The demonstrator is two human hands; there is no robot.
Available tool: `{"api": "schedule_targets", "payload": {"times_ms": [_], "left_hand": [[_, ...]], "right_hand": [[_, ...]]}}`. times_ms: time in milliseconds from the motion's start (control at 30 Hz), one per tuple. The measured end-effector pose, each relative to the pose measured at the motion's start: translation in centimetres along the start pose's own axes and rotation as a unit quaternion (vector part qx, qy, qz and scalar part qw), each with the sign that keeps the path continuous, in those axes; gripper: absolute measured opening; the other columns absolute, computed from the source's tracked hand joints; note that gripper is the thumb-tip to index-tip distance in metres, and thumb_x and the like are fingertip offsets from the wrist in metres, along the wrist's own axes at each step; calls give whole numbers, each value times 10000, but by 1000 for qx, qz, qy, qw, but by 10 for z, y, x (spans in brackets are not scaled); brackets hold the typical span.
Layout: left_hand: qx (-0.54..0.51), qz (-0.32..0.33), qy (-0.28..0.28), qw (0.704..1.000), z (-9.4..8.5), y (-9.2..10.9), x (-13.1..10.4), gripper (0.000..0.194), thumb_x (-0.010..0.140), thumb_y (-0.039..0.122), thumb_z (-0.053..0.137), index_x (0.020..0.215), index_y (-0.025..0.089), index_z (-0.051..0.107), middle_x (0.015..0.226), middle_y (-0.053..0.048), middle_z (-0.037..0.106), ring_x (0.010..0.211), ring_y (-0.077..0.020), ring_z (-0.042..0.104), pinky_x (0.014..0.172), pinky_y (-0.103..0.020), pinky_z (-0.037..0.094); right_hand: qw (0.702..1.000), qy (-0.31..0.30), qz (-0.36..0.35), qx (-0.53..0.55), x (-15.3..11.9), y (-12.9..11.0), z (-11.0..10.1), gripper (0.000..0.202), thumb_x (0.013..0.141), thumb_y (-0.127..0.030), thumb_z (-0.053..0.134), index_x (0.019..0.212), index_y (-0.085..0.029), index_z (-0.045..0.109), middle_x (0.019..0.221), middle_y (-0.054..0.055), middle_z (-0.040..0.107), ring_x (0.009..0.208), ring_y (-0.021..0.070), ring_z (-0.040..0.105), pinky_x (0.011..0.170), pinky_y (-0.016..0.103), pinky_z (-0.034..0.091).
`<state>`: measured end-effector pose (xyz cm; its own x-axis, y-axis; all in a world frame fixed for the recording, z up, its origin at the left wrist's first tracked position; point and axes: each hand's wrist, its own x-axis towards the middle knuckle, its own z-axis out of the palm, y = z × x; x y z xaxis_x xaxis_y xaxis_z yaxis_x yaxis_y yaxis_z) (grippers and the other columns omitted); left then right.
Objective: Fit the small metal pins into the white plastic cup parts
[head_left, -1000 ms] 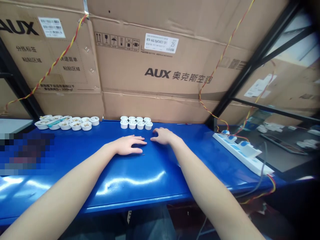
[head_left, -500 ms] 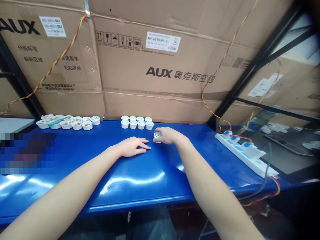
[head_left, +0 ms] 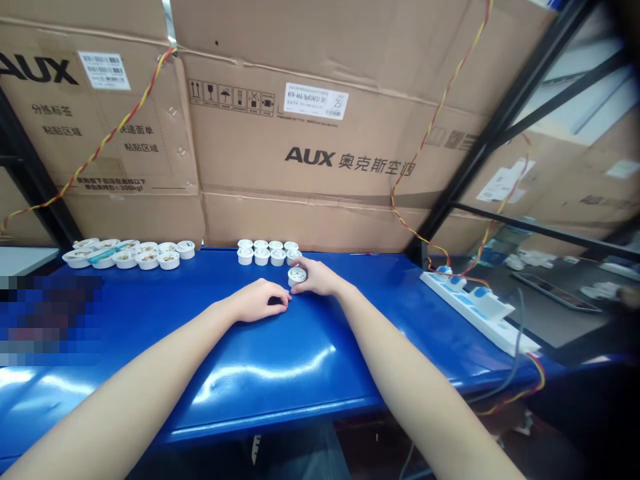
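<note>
My right hand has its thumb and fingers round a small round white cup on the blue table. Just behind that cup stand two rows of similar white cups, placed side by side. To the left of the held cup is my left hand, its fingers bent and resting near the table top, with a gap between thumb and forefinger and nothing seen in it.
More white cups with bits inside stand at the back left, a teal strip across some. Cardboard boxes wall the back. A power strip with plugs lies along the right edge. Twisted red-yellow wires hang on both sides.
My right hand has moved left and nearer with the white cup, which now sits in front of the rows. My left hand's fingers have curled in from spread. The camera view has shifted slightly.
</note>
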<state>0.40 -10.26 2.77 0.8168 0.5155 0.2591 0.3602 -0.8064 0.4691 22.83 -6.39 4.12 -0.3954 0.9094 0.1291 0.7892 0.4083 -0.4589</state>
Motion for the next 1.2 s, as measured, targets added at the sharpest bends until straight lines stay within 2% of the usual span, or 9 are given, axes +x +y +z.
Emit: {"api": "schedule_targets", "payload": {"times_ms": [100,167,300,433,633,800,900,1033,1200], "left_hand": [[-19,-5,7,1000,0,1,0,153,870,276,574,876,218,716,1132,-35,720,1096,-194,648,982,-304,467],[-49,-18,37,998,0,0,0,148,855,278,588,887,211,717,1141,-37,714,1089,-197,644,991,-308,465],[-113,-80,155,978,-4,-10,-1,177,845,247,542,900,186,700,1103,-45,715,1027,-197,650,966,-322,489],[-26,-168,210,963,-10,-22,-6,193,816,225,512,868,200,697,992,-28,727,917,-205,653,903,-350,509],[97,-179,162,966,-10,-22,-8,219,803,212,493,885,220,696,1003,-29,711,959,-225,632,917,-359,497],[122,-161,126,971,-7,-19,-6,236,805,194,483,905,222,695,1010,-38,699,987,-233,622,930,-364,491],[123,-155,126,972,-6,-21,-6,245,817,193,477,924,224,695,1020,-38,697,981,-227,623,937,-362,489],[106,-153,126,975,-5,-22,-7,260,840,203,470,985,226,685,1069,-32,693,1029,-224,616,965,-359,478],[63,-75,55,994,-5,-13,-8,378,898,346,519,1253,239,596,1354,-53,577,1259,-229,511,1092,-362,387]], "right_hand": [[1000,3,-17,-6,0,-1,0,494,623,-360,819,1069,-216,662,1025,9,709,950,216,647,819,279,465],[999,12,-40,-12,-1,-4,0,405,663,-332,790,1033,-216,675,985,3,713,920,207,648,801,271,461],[992,25,-120,-21,-2,-14,2,408,736,-215,714,1137,-230,645,1094,25,694,995,201,624,859,274,448],[989,49,-124,-70,-4,-21,1,465,752,-127,643,1200,-244,612,1139,58,647,1036,209,574,882,293,442],[984,28,-137,-109,-5,-26,0,481,705,-38,575,1129,-250,662,1119,44,653,1064,215,540,919,295,427],[979,-14,-180,-97,-5,-31,0,464,692,-27,548,1073,-250,690,1085,11,692,1030,205,577,943,302,409],[978,-3,-183,-103,-6,-34,-2,466,692,-14,539,1059,-252,700,1102,13,692,1059,202,576,952,293,401],[985,36,-120,-115,-6,-28,-5,467,717,-64,584,1131,-259,673,1170,34,678,1083,222,584,914,289,422],[995,-12,9,-96,-7,-4,-13,475,709,-358,741,1158,-237,644,1096,55,708,953,246,649,800,288,465]]}}
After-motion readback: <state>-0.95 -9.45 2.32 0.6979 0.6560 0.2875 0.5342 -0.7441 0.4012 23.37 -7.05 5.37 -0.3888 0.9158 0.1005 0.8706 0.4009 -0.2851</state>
